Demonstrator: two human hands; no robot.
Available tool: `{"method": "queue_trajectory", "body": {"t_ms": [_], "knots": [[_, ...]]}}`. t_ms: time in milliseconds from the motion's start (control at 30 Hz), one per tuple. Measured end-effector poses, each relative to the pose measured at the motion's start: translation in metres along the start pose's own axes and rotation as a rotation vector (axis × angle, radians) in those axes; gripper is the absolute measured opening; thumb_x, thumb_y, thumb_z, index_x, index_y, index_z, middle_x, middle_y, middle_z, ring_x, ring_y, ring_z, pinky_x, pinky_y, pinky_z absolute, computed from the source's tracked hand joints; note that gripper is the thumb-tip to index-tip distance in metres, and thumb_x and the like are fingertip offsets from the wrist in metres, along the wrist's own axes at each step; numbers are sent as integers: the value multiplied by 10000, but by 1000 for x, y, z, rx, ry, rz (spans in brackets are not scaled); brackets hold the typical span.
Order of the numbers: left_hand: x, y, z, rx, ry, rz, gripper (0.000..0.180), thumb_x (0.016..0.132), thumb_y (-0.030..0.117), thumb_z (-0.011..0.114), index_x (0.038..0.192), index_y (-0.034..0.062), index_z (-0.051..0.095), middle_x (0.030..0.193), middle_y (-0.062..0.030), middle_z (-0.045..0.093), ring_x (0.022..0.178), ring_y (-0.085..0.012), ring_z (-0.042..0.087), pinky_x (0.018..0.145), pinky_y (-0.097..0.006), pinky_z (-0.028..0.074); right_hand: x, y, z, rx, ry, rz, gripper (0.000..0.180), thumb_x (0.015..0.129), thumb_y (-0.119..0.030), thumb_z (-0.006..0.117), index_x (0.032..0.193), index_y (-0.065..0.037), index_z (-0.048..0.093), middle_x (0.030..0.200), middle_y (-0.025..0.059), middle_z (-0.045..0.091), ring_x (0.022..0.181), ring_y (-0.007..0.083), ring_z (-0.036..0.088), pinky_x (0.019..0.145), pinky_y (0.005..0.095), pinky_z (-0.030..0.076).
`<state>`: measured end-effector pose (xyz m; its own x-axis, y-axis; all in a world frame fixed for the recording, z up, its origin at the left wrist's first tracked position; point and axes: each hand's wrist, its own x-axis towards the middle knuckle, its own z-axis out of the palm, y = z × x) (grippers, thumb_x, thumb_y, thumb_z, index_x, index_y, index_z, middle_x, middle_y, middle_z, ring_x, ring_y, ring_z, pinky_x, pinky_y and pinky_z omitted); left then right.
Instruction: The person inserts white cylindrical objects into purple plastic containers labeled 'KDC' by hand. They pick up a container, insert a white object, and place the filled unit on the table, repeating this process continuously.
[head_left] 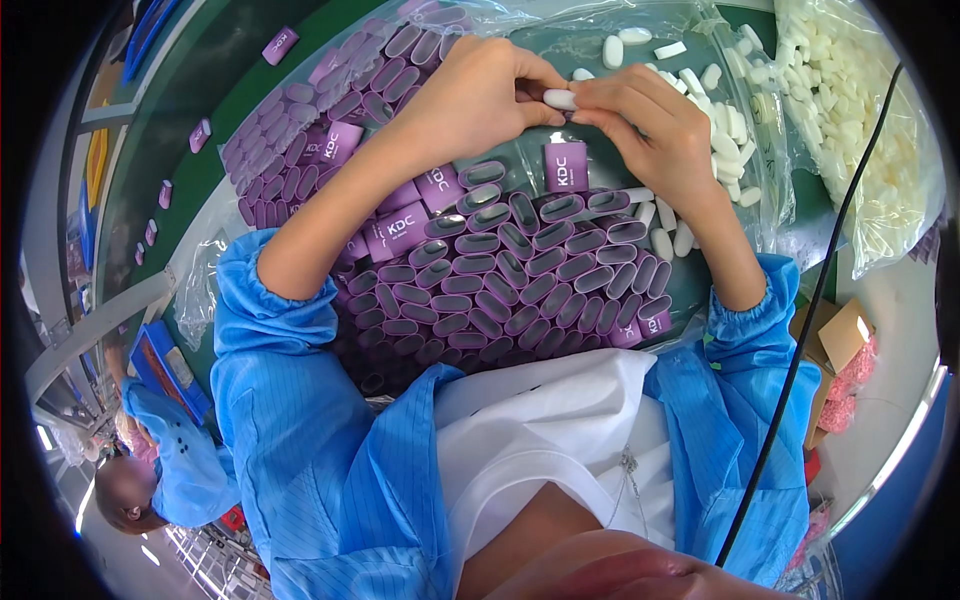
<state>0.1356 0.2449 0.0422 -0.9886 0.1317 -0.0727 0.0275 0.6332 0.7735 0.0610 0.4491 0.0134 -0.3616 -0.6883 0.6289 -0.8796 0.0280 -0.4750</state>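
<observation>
Both my hands meet at the far middle of the green work surface. A white oval cap point(560, 99) shows between their fingertips. My right hand point(660, 125) is closed, pinching that cap with thumb and forefinger. Close against it, my left hand point(480, 95) has its fingers curled together; what they grip is mostly hidden, with a bit of purple under the cap. Just below stands a purple casing point(567, 166) with white print. Many hollow purple oval shells point(512, 240) stand on end nearer to me, and loose white caps point(735, 125) lie beside my right hand.
A clear plastic bag point(850, 130) of off-white parts sits at the right. Across the right side runs a black cable point(800, 330). Purple casings point(200, 135) lie spaced along a green strip at left. A person in blue point(180, 440) is at lower left; a cardboard box point(838, 335) stands at right.
</observation>
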Motion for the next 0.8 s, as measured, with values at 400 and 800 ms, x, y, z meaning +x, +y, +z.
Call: {"method": "queue_trajectory", "body": {"t_ms": [400, 800], "knots": [[1, 4, 1, 37, -1, -27, 241, 800, 77, 808, 1027, 9, 763, 938, -139, 760, 820, -196, 735, 782, -304, 572, 2, -5, -11, -134, -119, -195, 321, 732, 75, 683, 1048, 22, 675, 949, 123, 682, 881, 302, 666, 704, 382, 542], [-3, -24, -140, 368, 299, -73, 532, 882, 38, 622, 1409, 65, 552, 1287, -204, 557, 1057, -371, 585, 964, -363, 462, 10, 17, -2, -351, -119, 139, 162, 830, -158, 750, 928, -67, 658, 861, 88, 651, 824, 269, 646, 718, 380, 544]]}}
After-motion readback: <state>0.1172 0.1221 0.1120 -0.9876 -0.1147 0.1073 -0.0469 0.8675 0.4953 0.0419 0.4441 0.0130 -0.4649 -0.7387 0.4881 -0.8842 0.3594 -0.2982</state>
